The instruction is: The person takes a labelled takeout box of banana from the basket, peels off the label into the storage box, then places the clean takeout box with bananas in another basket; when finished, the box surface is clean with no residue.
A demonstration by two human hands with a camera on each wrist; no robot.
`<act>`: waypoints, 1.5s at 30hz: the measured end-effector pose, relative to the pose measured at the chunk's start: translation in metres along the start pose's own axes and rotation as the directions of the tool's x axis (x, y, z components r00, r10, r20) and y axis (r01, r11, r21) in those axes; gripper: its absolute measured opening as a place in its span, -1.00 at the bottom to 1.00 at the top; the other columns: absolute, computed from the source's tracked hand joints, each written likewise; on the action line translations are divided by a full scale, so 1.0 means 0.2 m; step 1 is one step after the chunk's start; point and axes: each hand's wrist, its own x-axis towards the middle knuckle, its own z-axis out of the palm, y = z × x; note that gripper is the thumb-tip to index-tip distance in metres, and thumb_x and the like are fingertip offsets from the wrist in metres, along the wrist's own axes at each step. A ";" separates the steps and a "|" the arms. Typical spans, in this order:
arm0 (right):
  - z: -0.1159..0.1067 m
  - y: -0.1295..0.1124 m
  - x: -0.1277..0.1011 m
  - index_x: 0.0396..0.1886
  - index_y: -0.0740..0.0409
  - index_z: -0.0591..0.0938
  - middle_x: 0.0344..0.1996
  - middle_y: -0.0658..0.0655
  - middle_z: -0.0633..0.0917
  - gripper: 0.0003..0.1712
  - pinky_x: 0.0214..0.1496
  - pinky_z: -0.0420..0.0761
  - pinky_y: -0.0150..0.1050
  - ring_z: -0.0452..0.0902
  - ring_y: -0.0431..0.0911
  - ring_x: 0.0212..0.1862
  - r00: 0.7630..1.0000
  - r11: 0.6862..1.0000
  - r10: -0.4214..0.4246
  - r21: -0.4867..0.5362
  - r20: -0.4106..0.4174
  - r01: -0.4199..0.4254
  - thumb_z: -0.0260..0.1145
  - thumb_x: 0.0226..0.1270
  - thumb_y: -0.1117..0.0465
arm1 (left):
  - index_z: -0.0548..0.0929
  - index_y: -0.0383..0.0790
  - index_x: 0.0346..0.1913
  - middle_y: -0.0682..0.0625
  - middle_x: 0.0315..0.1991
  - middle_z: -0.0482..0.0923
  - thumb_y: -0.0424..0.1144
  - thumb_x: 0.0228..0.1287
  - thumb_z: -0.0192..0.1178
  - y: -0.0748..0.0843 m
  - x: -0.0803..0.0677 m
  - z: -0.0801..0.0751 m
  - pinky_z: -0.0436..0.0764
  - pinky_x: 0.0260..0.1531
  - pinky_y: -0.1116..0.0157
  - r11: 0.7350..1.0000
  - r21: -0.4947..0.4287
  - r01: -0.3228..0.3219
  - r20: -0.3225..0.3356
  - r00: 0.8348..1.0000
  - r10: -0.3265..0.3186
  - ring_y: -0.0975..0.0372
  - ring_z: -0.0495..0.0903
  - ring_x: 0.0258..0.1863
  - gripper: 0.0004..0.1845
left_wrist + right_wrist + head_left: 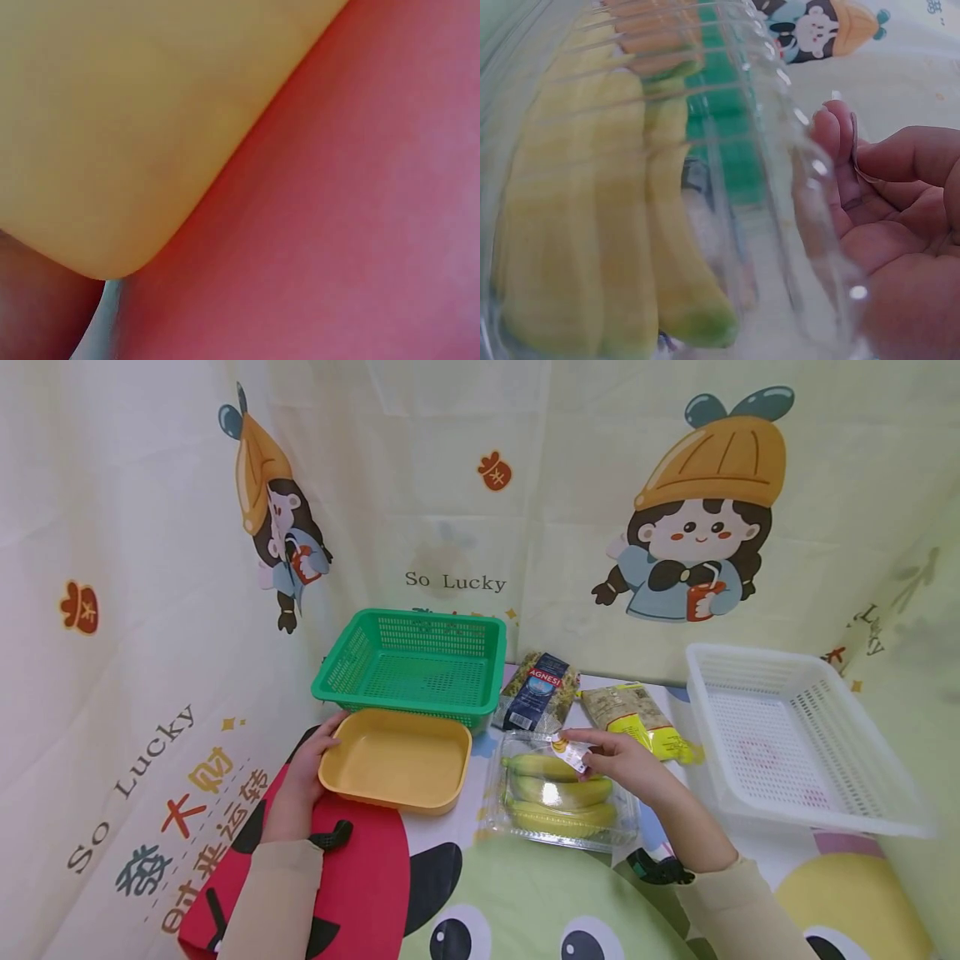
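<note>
From where I stand, the clear box (498, 789) sits lid up around the middle of the desk (517, 893), with bananas (562, 792) lying side by side inside, stems one way, presumably because they nest flat like that. At the box's far edge the right hand (618, 760) has thumb and fingers together on a small printed card (572, 752), pinched thinly, I'd judge, since something so flimsy offers only an edge to hold. The left hand (306, 768) is clamped on the orange tub (397, 752) near the desk's left edge, gripping its rim at a corner, likely to steady it; whether the tub's base rests fully on the desk I can't tell. Just behind the tub, towards the far-left corner, is the green basket (412, 681), and beyond the box, by the desk's far edge, the AGNESI bag (542, 693) lies beside the yellow-banded packet (637, 718), both laid flat, probably because soft bags would slump upright. Over by the right edge stands the white basket (780, 752), well apart from the tub, which seems to leave the right forearm room to reach
</note>
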 end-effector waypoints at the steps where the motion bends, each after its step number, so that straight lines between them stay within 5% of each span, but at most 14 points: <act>1: 0.00 0.00 0.00 0.39 -0.03 0.48 0.39 0.24 0.44 -0.49 0.02 0.69 -0.12 0.69 -0.01 -0.20 1.000 1.000 -0.001 -0.002 0.001 0.001 0.14 0.47 0.28 | -0.13 -0.08 0.61 -0.03 0.62 -0.22 -0.42 0.53 -0.39 0.00 0.00 0.00 0.45 0.26 0.45 1.000 0.000 0.006 -0.011 1.000 -0.006 0.22 0.16 0.42 -0.36; 8: 0.01 -0.01 0.02 0.38 -0.05 0.49 0.37 0.27 0.44 -0.49 0.02 0.68 -0.10 0.69 0.00 -0.19 1.000 1.000 0.000 -0.016 0.006 0.000 0.15 0.48 0.25 | -0.08 -0.14 0.60 -0.04 0.60 -0.16 -0.44 0.52 -0.41 -0.02 -0.01 0.03 0.53 0.13 0.50 0.999 -0.043 0.003 -0.035 0.999 -0.005 0.30 0.31 0.32 -0.37; 16: -0.01 -0.09 0.07 0.36 -0.13 0.51 0.33 0.18 0.51 -0.51 0.07 0.65 -0.13 0.69 0.03 -0.17 0.999 0.995 -0.025 -0.093 0.045 0.029 0.16 0.48 0.21 | -0.05 -0.10 0.60 0.01 0.61 -0.17 -0.40 0.53 -0.39 -0.04 -0.04 0.07 0.51 0.17 0.50 0.997 -0.074 0.009 -0.058 0.998 -0.013 0.31 0.27 0.34 -0.38; 25: 0.00 -0.27 0.23 0.34 -0.21 0.52 0.17 0.15 0.61 -0.50 0.05 0.68 -0.12 0.71 0.04 -0.12 0.989 0.987 -0.041 -0.151 0.140 0.063 0.16 0.47 0.23 | -0.14 -0.13 0.60 0.07 0.49 0.06 -0.35 0.59 -0.40 -0.10 -0.03 0.02 0.55 0.14 0.47 0.994 -0.097 -0.051 0.022 0.998 0.053 0.37 0.44 0.23 -0.41; 29: 0.06 -0.34 0.35 0.32 -0.22 0.54 0.04 0.14 0.65 -0.51 0.01 0.68 -0.13 0.70 0.08 -0.08 0.979 0.989 -0.026 -0.135 0.200 0.054 0.17 0.45 0.23 | -0.13 -0.14 0.60 0.13 0.43 0.15 -0.34 0.61 -0.38 -0.11 -0.01 0.02 0.56 0.13 0.46 0.995 -0.075 -0.069 0.018 0.997 0.070 0.39 0.49 0.19 -0.42; 37: 0.25 -0.43 0.58 0.26 -0.21 0.60 0.26 0.04 0.57 -0.54 0.06 0.69 -0.03 0.73 0.05 -0.09 0.956 0.993 -0.018 -0.107 0.293 0.052 0.18 0.43 0.26 | -0.09 -0.17 0.59 0.02 0.51 0.05 -0.37 0.58 -0.38 -0.09 -0.01 0.07 0.54 0.15 0.47 0.994 -0.090 -0.067 -0.007 0.998 0.066 0.36 0.43 0.25 -0.41; 45: 0.43 -0.47 0.74 0.23 -0.13 0.63 0.14 0.08 0.64 -0.55 0.03 0.70 0.00 0.73 -0.05 -0.22 0.940 0.992 0.015 -0.124 0.342 0.030 0.21 0.41 0.30 | -0.05 -0.20 0.59 0.00 0.47 0.12 -0.38 0.56 -0.36 -0.08 -0.02 0.09 0.56 0.13 0.46 0.996 -0.064 -0.066 -0.040 0.997 0.064 0.36 0.47 0.19 -0.41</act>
